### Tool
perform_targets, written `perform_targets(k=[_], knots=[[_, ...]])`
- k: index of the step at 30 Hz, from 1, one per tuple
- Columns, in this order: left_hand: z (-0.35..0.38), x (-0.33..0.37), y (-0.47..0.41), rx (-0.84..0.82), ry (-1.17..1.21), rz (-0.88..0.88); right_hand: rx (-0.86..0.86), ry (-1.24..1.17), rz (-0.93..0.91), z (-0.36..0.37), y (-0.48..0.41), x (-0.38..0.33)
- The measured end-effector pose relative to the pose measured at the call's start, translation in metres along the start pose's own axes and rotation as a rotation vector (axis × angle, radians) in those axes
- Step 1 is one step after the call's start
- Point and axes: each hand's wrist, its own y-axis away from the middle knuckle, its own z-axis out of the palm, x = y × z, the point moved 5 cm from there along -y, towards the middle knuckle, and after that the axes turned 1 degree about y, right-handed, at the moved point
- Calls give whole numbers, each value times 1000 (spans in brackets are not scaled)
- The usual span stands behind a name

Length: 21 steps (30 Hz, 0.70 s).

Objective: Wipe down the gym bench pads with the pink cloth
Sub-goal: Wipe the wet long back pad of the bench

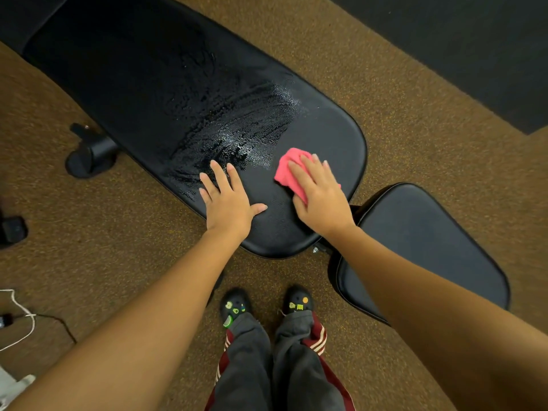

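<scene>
Right grip (pixel 318 194) lying flat, fingers straight and slightly apart, pressing the pink cloth (pixel 289 170) onto the long pad (pixel 133 84). The cloth is sitting under its fingers and poking out ahead and to its left.

Left grip (pixel 228 200) also splaying flat, holding nothing, bracing on the pad just left of the cloth.

Wet streaks (pixel 237 126) glistening ahead-left of both.

Risk, as I'm judging it: the left palm sliding on that film, or the cloth bunching and skipping patches.

Rounded pad edge running close on the right grip's right, with the seat pad (pixel 421 241) sitting beyond a gap. Open room lying ahead-left along the pad.
</scene>
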Motion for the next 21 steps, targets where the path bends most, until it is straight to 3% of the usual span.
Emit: perform_targets(k=[4,6,13,16,21], knots=[[0,-1,1,14,-19,15,75,-43,308,-10,-22,14],[1,-1,0,17,-18,13,82,-83,313,-9,-31,4],[1,-1,2,14,-2,16,-52,-151,34,14,4,-31],[-1,-3,3,-1,27,32,-61,-187,91,12,15,-30],[-14,-16,13,16,95,77,31,-452,366,-10,13,-38]])
